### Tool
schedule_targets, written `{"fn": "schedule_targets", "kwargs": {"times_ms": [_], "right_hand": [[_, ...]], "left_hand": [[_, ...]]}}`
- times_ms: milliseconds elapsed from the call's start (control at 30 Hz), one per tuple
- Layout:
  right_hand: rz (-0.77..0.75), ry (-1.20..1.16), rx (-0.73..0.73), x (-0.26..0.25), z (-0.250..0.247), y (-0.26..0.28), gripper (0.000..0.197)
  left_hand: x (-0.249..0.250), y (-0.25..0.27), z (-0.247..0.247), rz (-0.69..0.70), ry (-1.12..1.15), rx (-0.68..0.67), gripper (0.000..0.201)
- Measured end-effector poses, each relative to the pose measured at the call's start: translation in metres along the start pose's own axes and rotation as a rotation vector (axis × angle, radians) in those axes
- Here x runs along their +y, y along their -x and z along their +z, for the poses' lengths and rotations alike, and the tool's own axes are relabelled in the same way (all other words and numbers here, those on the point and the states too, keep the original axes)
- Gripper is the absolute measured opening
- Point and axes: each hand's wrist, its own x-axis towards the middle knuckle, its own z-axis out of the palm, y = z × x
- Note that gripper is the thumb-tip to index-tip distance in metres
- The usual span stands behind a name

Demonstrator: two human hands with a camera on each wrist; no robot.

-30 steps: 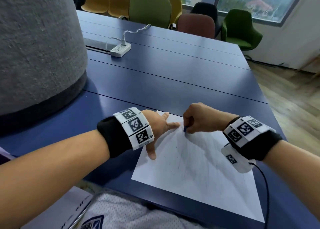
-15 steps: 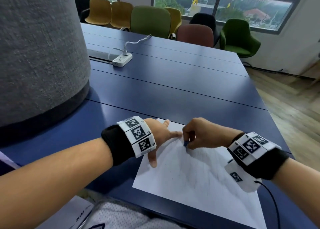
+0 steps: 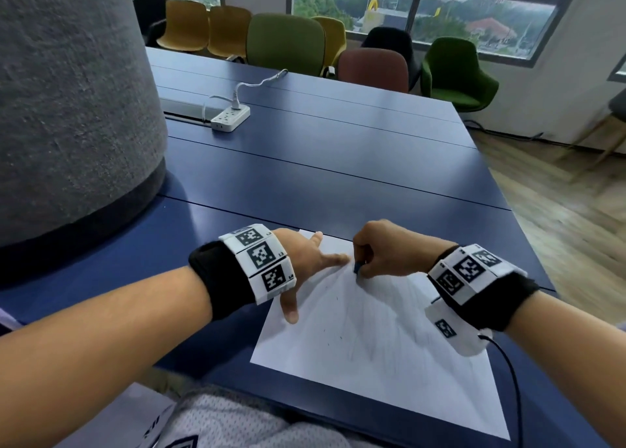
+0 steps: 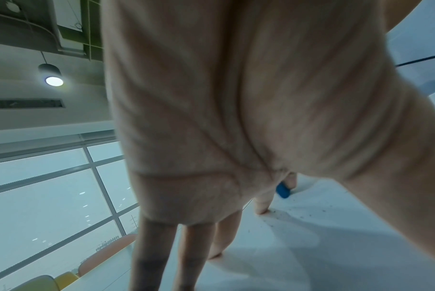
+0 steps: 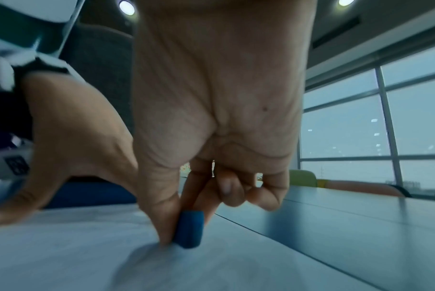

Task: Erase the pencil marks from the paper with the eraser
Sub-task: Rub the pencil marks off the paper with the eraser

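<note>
A white sheet of paper [image 3: 372, 339] with faint grey pencil marks lies on the blue table [image 3: 321, 169] near its front edge. My right hand [image 3: 376, 251] pinches a small blue eraser [image 3: 357, 267] between thumb and fingers and presses its end on the paper near the far edge. In the right wrist view the eraser [image 5: 189, 229] stands upright on the sheet. My left hand [image 3: 305, 261] rests flat with spread fingers on the paper's far left corner, just left of the eraser. Eraser crumbs [image 4: 311, 214] dot the paper in the left wrist view.
A white power strip [image 3: 230, 117] with its cable lies far back on the table. A big grey felt column [image 3: 67, 108] stands at the left. Coloured chairs [image 3: 284, 44] line the far side. The table's right edge drops to a wooden floor [image 3: 559, 210].
Both hands stay at the paper's far edge; the eraser has shifted only slightly against the sheet. The head view has tilted up a little.
</note>
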Motion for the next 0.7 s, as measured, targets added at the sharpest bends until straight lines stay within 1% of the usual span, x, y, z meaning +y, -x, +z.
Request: {"fn": "schedule_targets", "kwargs": {"times_ms": [67,100,167,200,233,267,367,400,433,500,533,567,600,700], "right_hand": [[0.010,0.005,0.050,-0.001,0.002,0.001,0.009],[-0.012,0.004,0.036,-0.004,0.005,0.004,0.008],[-0.076,-0.010,-0.065,-0.014,0.012,0.013,0.009],[-0.091,-0.019,-0.117,-0.018,0.012,0.015,0.010],[-0.090,-0.013,-0.136,-0.019,0.011,0.015,0.010],[-0.073,0.007,-0.113,-0.015,0.008,0.011,0.009],[-0.004,0.100,0.036,-0.005,0.003,0.002,0.010],[-0.005,0.117,0.050,-0.006,0.005,0.004,0.009],[-0.025,0.123,0.033,-0.010,0.007,0.007,0.009],[-0.098,0.100,-0.071,-0.020,0.013,0.016,0.012],[-0.118,0.073,-0.124,-0.024,0.013,0.019,0.012],[-0.117,0.057,-0.147,-0.025,0.012,0.018,0.012],[-0.101,0.054,-0.129,-0.022,0.010,0.016,0.010],[-0.053,0.094,0.005,-0.015,0.007,0.011,0.008]], "left_hand": [[0.000,0.001,0.000,0.003,-0.001,0.002,0.138],[0.000,0.002,-0.001,0.001,-0.007,0.003,0.138],[0.000,0.001,-0.001,0.007,-0.015,0.003,0.138],[0.000,0.001,-0.001,0.011,-0.016,0.001,0.139],[-0.001,0.001,-0.001,0.012,-0.014,-0.001,0.139],[0.000,0.000,-0.001,0.014,-0.009,-0.002,0.139],[0.000,0.001,0.000,0.004,0.015,-0.001,0.138],[0.000,0.001,0.000,0.000,0.015,0.001,0.138],[0.000,0.001,0.000,-0.004,0.008,0.004,0.138],[0.001,0.001,0.000,0.001,-0.013,0.007,0.138],[0.001,0.001,0.000,0.001,-0.022,0.005,0.138],[0.000,0.001,0.000,0.002,-0.024,0.004,0.138],[0.000,0.000,0.000,0.006,-0.021,0.005,0.138],[-0.001,0.001,0.000,0.009,-0.002,0.009,0.138]]}}
